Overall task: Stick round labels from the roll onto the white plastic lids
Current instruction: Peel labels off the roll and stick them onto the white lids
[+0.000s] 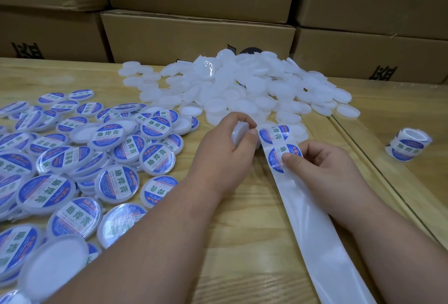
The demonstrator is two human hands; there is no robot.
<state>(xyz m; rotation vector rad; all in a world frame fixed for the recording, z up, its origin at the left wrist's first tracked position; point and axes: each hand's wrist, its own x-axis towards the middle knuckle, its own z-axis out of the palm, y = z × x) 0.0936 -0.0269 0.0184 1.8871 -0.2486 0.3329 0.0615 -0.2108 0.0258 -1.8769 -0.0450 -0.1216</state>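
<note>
My left hand [228, 143] grips a bare white lid [238, 134] on edge, just left of the label strip. My right hand [320, 165] pinches a round blue-and-white label [278, 158] on the backing strip [312, 226], thumb on the label's face. Another label [274, 133] sits on the strip just beyond it. The emptied glossy backing runs toward me across the wooden table. A heap of bare white lids [242, 85] lies behind my hands. Several labelled lids [72, 158] spread over the table's left side.
A small label roll [408, 147] stands at the right, past a seam in the wooden table [242, 243]. Stacked cardboard boxes [198, 34] wall off the back edge. Bare wood lies between my forearms.
</note>
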